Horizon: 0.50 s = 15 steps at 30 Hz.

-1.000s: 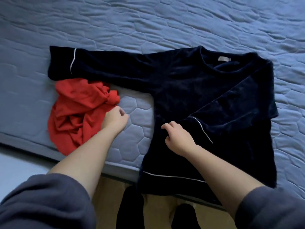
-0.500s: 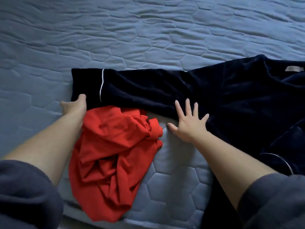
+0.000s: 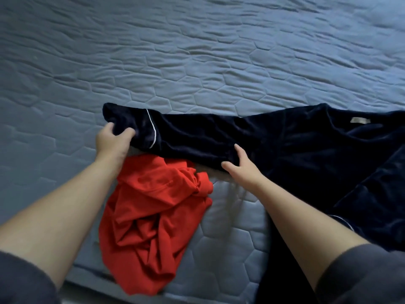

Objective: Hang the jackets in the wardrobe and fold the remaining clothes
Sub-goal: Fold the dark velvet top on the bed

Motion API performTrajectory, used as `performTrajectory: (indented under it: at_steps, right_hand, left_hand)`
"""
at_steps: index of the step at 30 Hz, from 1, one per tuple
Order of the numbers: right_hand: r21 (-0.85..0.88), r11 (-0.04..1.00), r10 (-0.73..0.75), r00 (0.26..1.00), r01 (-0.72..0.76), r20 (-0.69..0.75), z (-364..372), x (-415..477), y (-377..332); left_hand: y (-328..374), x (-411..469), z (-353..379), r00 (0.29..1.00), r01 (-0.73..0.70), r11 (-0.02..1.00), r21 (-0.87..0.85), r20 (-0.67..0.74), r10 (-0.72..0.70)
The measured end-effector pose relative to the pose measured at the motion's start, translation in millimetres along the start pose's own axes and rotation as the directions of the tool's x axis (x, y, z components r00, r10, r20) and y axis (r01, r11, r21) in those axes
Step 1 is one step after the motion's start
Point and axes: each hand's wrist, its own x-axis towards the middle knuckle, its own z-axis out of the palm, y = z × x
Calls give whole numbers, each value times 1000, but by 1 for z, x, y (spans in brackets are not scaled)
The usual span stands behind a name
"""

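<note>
A dark navy velvet top with thin white piping lies spread on the bed, its left sleeve stretched out toward the left. My left hand grips the cuff end of that sleeve and lifts it slightly. My right hand holds the lower edge of the same sleeve nearer the body, thumb under the fabric. A crumpled red garment lies heaped just below the sleeve, between my forearms.
The blue-grey quilted mattress fills the view beyond the clothes. Its front edge runs along the bottom, with the red garment hanging a little over it.
My left hand went from beside the cuff to gripping it, and the cuff is bunched and raised. My right hand went from lying flat with spread fingers to holding the sleeve's lower edge.
</note>
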Motion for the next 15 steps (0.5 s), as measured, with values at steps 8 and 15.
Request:
performTrajectory:
  at_steps: [8, 15]
  right_hand:
    - [846, 430, -92, 917, -314, 387, -76, -58, -49]
    - [810, 569, 239, 971, -142, 2, -159, -109, 24]
  left_hand:
    - [89, -169, 67, 740, -427, 901, -79, 542, 398]
    - [87, -282, 129, 666, -555, 828, -80, 553, 500]
